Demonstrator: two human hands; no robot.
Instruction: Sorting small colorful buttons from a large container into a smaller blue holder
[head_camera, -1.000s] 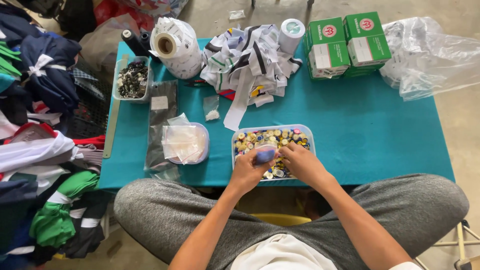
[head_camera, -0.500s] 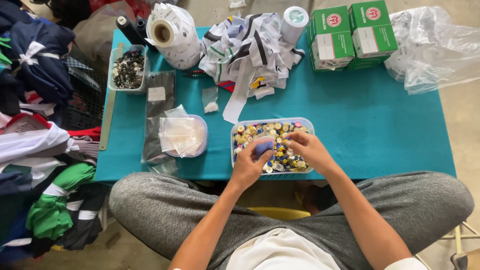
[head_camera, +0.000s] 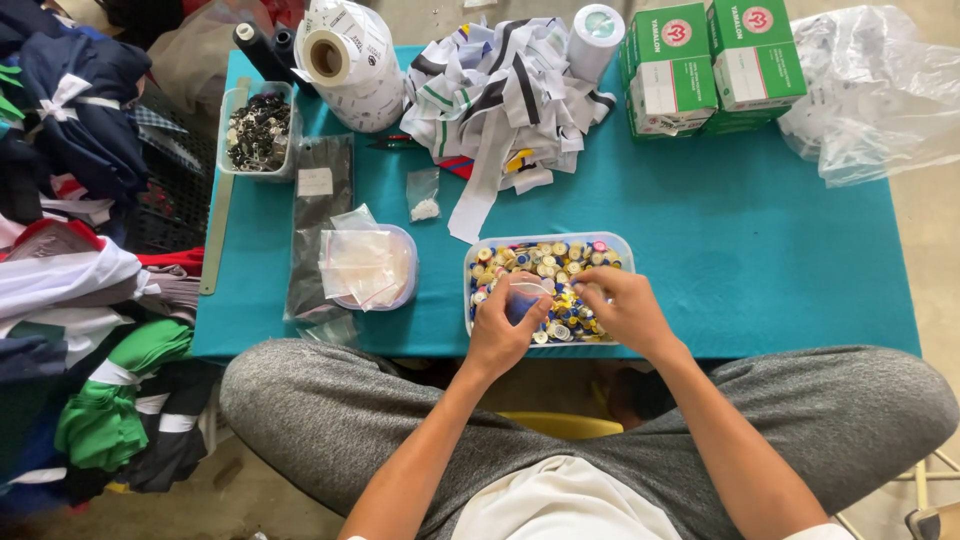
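A clear plastic tray (head_camera: 545, 243) full of several small coloured bobbins sits at the near edge of the teal table (head_camera: 760, 250). My left hand (head_camera: 505, 325) holds a small clear plastic bag (head_camera: 527, 291) with blue bobbins inside, over the tray's left part. My right hand (head_camera: 622, 308) rests over the tray's right part, fingers curled down among the bobbins. Whether it grips one is hidden by the fingers.
A round clear tub (head_camera: 375, 268) with small plastic bags stands left of the tray. Behind lie a pile of striped fabric strips (head_camera: 500, 85), a label roll (head_camera: 345, 60), a tub of dark parts (head_camera: 258, 130), green boxes (head_camera: 710, 60) and crumpled plastic (head_camera: 880, 90). Clothes (head_camera: 70, 200) are heaped left.
The view has shifted slightly. Both hands stay over the tray; my right hand has dipped a little further into the bobbins beside the small bag.
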